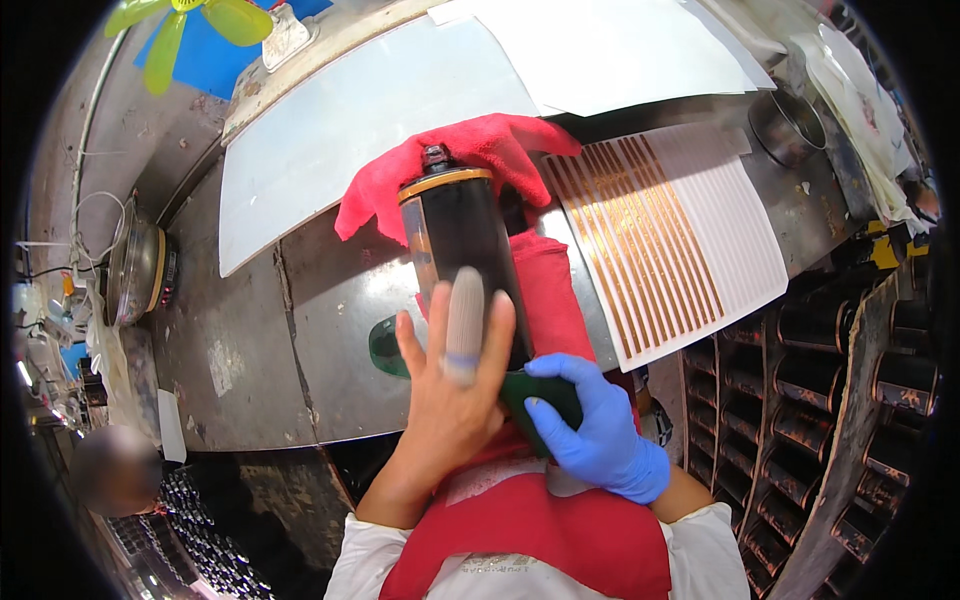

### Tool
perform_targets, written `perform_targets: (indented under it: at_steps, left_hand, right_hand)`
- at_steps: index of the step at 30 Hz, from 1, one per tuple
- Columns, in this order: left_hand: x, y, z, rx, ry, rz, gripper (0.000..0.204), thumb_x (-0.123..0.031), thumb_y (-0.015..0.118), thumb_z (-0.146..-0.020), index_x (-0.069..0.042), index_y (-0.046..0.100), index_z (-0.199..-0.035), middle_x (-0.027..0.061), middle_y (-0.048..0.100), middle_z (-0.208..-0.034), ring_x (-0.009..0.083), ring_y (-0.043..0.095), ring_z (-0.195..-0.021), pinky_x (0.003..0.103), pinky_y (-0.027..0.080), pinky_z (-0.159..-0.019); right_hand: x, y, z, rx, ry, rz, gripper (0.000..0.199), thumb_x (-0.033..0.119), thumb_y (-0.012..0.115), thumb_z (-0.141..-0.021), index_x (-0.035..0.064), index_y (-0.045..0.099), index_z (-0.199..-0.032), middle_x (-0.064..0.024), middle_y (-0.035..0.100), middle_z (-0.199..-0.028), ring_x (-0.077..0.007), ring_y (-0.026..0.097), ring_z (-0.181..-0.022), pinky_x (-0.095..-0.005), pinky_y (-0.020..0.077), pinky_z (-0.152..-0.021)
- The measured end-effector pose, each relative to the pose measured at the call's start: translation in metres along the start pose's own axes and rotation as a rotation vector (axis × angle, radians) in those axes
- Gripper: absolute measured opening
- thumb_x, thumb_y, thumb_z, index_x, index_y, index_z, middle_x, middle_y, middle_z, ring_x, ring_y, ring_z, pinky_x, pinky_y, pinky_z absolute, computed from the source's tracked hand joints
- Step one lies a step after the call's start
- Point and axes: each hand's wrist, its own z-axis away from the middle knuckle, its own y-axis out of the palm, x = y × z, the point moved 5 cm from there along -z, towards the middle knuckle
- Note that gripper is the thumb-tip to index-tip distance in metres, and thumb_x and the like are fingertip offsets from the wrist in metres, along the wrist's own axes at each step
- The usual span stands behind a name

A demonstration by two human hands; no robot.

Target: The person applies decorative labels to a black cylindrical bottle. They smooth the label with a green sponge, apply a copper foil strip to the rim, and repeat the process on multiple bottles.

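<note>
A glossy black bottle-shaped vessel (458, 235) with a gold band (446, 183) round its far shoulder lies on its side, its neck pointing away from me. My left hand (455, 385) lies over its near part, fingers spread, with a grey knitted finger cover (466, 320) on one finger. My right hand (600, 430), in a blue glove, grips a smooth dark green piece (545, 400) by the vessel's near end. Its exact kind is unclear. Another dark green rounded piece (387, 349) rests on the metal table left of the vessel. Red cloth (555, 300) lies beneath and behind the vessel.
A white sheet with gold strips (640, 240) lies at the right. Large pale sheets (370, 130) cover the back of the metal table (230, 350). A metal pot (787, 128) stands far right, above racks of dark pieces (805, 420). A green fan (190, 30) is far left.
</note>
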Motion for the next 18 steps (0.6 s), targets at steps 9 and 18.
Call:
perform_targets:
  at_steps: [9,18]
  left_hand:
    - [0.058,0.06,0.045,-0.143,-0.124,0.822,0.098,-0.006,0.066,-0.078,0.003,-0.008,-0.141,0.0256,0.032,-0.138,0.0318,0.037,-0.126,0.039,0.024,-0.106]
    - [0.025,0.021,0.011,-0.08,-0.061,0.383,0.098,-0.008,0.072,-0.069,0.005,0.007,-0.141,0.0266,0.035,-0.135,0.0381,0.036,-0.125,0.041,0.028,-0.103]
  right_hand:
    - [-0.036,-0.022,-0.001,-0.119,0.098,0.051,0.031,0.007,0.059,-0.083,0.0043,0.05,-0.113,-0.013,0.06,-0.099,-0.0195,0.061,-0.089,-0.0296,0.0482,-0.078]
    - [-0.021,-0.011,-0.008,-0.038,0.067,-0.024,0.031,0.009,0.061,-0.083,0.0058,0.052,-0.112,-0.0121,0.062,-0.098,-0.0201,0.064,-0.086,-0.029,0.0495,-0.075]
